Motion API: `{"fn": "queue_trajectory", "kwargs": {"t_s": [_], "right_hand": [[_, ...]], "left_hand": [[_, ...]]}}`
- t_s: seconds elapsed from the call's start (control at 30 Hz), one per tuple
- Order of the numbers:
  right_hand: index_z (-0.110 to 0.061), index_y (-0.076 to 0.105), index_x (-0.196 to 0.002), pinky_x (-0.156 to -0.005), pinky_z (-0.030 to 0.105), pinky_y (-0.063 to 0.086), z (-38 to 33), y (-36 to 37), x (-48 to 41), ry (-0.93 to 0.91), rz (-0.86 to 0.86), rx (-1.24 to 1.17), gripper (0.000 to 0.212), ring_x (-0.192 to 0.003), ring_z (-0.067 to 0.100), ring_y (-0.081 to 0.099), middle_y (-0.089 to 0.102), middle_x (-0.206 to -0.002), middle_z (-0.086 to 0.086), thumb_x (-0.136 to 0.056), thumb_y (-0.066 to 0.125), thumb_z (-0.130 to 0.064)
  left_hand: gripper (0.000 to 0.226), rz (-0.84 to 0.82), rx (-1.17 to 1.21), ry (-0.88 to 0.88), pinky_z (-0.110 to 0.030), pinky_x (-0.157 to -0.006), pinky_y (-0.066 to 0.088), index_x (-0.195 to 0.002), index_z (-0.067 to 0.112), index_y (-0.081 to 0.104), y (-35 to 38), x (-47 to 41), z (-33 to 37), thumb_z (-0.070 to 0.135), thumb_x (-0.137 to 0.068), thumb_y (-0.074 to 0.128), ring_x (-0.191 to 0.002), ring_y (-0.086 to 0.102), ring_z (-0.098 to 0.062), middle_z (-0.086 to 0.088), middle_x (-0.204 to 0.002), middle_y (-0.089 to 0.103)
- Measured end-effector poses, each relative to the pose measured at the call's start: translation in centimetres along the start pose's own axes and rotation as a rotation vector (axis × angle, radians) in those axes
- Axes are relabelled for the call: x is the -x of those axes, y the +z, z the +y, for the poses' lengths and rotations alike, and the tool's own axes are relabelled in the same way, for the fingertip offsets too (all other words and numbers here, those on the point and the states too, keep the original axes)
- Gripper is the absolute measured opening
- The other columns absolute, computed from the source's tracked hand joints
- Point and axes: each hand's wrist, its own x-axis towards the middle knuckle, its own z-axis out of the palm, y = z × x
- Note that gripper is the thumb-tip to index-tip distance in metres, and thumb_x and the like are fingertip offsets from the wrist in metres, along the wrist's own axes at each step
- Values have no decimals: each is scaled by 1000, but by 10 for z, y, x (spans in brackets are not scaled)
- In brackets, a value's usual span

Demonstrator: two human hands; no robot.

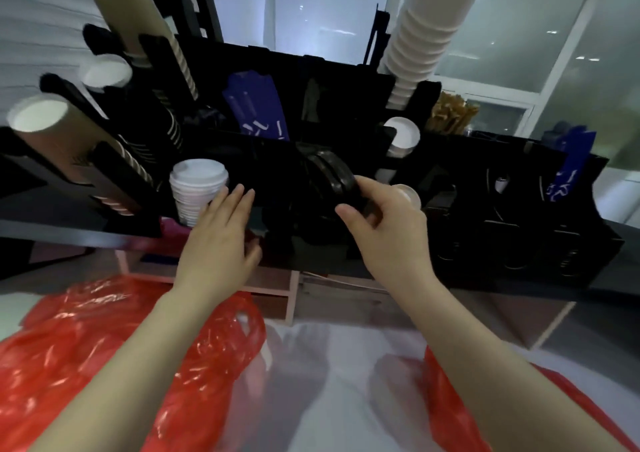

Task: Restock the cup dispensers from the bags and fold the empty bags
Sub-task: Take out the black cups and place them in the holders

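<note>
The rack (329, 70) is black and fills the middle of the view, its slots slanting toward the person; the slots on its left side hold long stacks of brown cups (45, 129), with white insides showing at the open ends; at the front left a short stack of white lids (199, 188) stands in its own bay; the centre bay holds a row of black lids (325, 171) set on edge; behind that bay a slot holds blue packets (256, 105); at the upper right a tall stack of white cups (415, 46) leans out of its slot, and brown sticks (450, 112) stand bunched just beside its foot.

The right hand (388, 233) pinches the near end of the black lids between thumb and forefinger; the left hand (218, 237) has straight fingers and grips nothing, its tips just beside the white lids; whether they touch the stack cannot be told.

The left bag (86, 354), red and crumpled, lies under the left forearm; the right bag (460, 413), also red, lies under the right forearm at the lower edge; both rest on a pale surface (329, 399) in front of and below the rack; what they hold cannot be told.
</note>
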Motion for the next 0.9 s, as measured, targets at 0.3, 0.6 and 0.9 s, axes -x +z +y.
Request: {"fn": "queue_trajectory", "kwargs": {"t_s": [0.3,0.6,0.9], "right_hand": [[-13,39,-141,-72,44,52,10,70,-17,121,-184,699,46,-95,39,63,44,-140,6,-97,53,-15],[-7,50,-114,-54,34,37,22,109,-20,115,-320,1012,27,-84,31,66,53,-115,11,-89,43,3],[-9,36,-141,-57,34,44,43,108,-10,102,-404,988,53,-89,33,66,49,-130,8,-89,47,-6]], "left_hand": [[81,-196,-28,41,-41,-118,4,-151,10,14,22,-10,-31,27,-86,59,-146,4,-23,-6,-158,15],[76,-173,62,88,-42,-119,8,-151,13,16,22,-7,-42,22,-87,56,-146,6,-19,-3,-158,17],[75,-162,92,107,-43,-117,17,-150,11,20,24,-6,-45,19,-86,58,-146,9,-21,-5,-156,22]]}}
